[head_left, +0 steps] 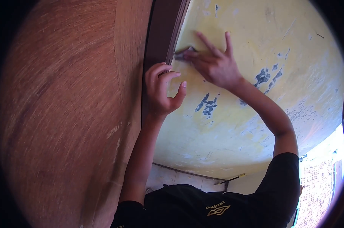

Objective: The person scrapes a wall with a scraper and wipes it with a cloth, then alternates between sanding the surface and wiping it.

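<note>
My right hand (217,67) pinches a small grey folded piece that looks like sandpaper (185,53), its edges smeared by motion. The piece lies against the yellow wall (232,140), close beside the dark door frame (162,34). Two fingers of that hand stick up, apart from the rest. Lower and to the left, my left hand (160,88) is at the edge of the frame, fingers loosely curved and thumb apart. It holds nothing, and its fingertips seem to rest on the frame.
A brown wooden door panel (69,95) fills the left side. Grey patches of peeled paint (262,77) mark the wall. Below are a tiled floor (166,176) and a thin stick with a yellow end (236,178). Bright light comes in at lower right beside a brick-patterned surface (314,190).
</note>
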A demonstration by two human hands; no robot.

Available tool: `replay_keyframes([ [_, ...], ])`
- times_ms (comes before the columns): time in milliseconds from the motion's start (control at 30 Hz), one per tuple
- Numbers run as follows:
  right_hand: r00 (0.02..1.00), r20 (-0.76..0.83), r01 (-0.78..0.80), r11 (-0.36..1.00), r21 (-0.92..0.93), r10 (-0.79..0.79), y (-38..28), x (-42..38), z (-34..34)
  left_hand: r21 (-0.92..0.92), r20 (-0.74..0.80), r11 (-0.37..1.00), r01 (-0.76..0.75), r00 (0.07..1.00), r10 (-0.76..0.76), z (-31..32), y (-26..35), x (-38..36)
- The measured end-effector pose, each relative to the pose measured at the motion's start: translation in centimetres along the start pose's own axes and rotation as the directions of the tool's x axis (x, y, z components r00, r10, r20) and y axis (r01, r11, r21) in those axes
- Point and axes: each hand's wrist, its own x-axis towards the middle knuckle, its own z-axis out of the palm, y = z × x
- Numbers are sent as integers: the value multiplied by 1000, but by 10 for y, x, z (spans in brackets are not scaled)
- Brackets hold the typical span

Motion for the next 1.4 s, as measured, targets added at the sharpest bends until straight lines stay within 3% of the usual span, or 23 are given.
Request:
replay_keyframes([
  [33,993,-16,-120,989,-83,119,9,8,-4,8,7,1000,-9,1000,9,1,-4,0],
  [67,992,-4,-122,989,-85,122,3,2,0,12,13,1000,-11,1000,11,4,-5,-3],
  [133,999,50,-1,987,-163,9,-16,-7,11,9,47,1000,-25,999,24,8,-18,-14],
  [200,993,114,40,996,-79,-30,-10,-8,6,73,60,995,-67,996,63,11,-25,-22],
  [267,997,-44,-62,997,-46,60,12,10,-6,67,66,994,-83,995,78,10,-30,-21],
  [333,991,-27,-129,989,-72,128,-2,1,0,54,72,995,-81,994,77,11,-27,-27],
  [400,999,43,8,994,-109,-3,-21,-8,13,72,65,994,-78,995,74,11,-29,-25],
  [467,999,41,21,996,-85,-17,-1,-4,8,75,74,994,-76,995,70,10,-28,-26],
  [533,987,-24,-162,983,-90,161,16,13,-9,66,75,995,-71,995,66,12,-28,-24],
  [600,985,-50,-172,976,-135,166,-11,-8,15,51,59,997,-64,996,61,10,-26,-24],
  [667,999,31,-20,998,-64,22,-27,-22,26,39,53,996,-82,995,80,5,-26,-20],
  [700,994,85,-74,996,55,69,-15,-12,9,15,53,996,-85,995,84,4,-23,-21],
  [833,980,-57,-197,965,-172,190,1,6,3,-19,15,996,-91,996,91,3,-20,-19],
  [933,998,37,-42,995,-94,46,-37,-8,16,-55,-9,997,-48,999,47,12,-24,-18],
  [967,996,75,-59,998,6,58,-23,-14,13,-91,-9,995,-45,999,45,15,-25,-25],
  [1100,984,-33,-179,968,-173,176,-8,1,0,-108,-24,993,-52,998,50,20,-28,-28],
  [1133,985,-27,-173,970,-170,171,-21,-12,11,-97,-34,994,-53,998,50,20,-28,-28],
  [1200,999,48,-9,998,-62,12,-40,-31,34,-95,-47,994,-57,997,53,22,-29,-26],
  [1233,995,92,-52,995,86,44,-26,-21,18,-102,-52,993,-61,997,56,21,-28,-28],
  [1267,995,88,-52,995,88,45,-9,-7,8,-99,-50,993,-64,997,59,21,-30,-26],
  [1333,970,-73,-240,967,-86,234,8,6,-4,-77,-20,995,-56,998,55,17,-31,-30],
  [1367,975,-86,-218,960,-175,206,-9,-4,17,-77,-12,995,-59,998,58,16,-30,-31],
  [1400,988,-45,-154,985,-78,151,-32,-14,27,-98,-34,993,-65,997,62,19,-29,-31],
])
